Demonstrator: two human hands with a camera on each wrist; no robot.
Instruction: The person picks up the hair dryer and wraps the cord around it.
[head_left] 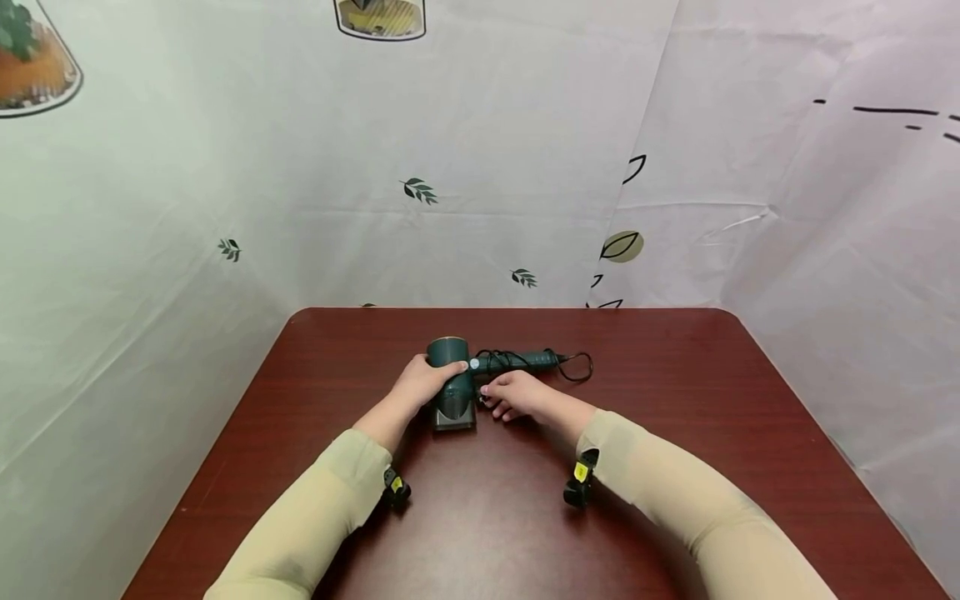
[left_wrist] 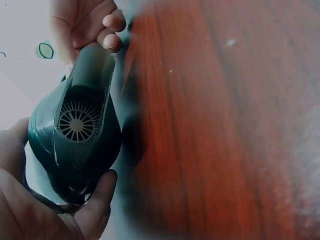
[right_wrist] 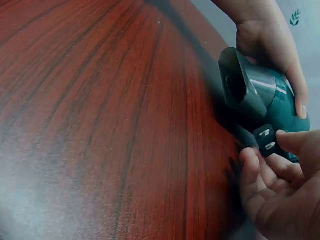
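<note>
A dark green hair dryer [head_left: 453,385] lies on the table, its flat nozzle [head_left: 453,419] toward me and its handle [head_left: 534,360] pointing right. A black cord [head_left: 495,358] is wound round the handle, with a loop [head_left: 588,367] past its end. My left hand [head_left: 422,382] grips the dryer's body from the left, thumb on top. Between thumb and fingers my right hand [head_left: 517,395] pinches the black two-pin plug [right_wrist: 266,140], just right of the body and below the handle. In the left wrist view the nozzle [left_wrist: 92,67] shows a round grille [left_wrist: 77,122] inside.
The reddish-brown wooden table [head_left: 495,533] has rounded far corners. White sheeting [head_left: 480,167] with printed leaves hangs behind and at both sides of it. Black wrist cameras sit on the left wrist [head_left: 396,487] and right wrist [head_left: 580,481].
</note>
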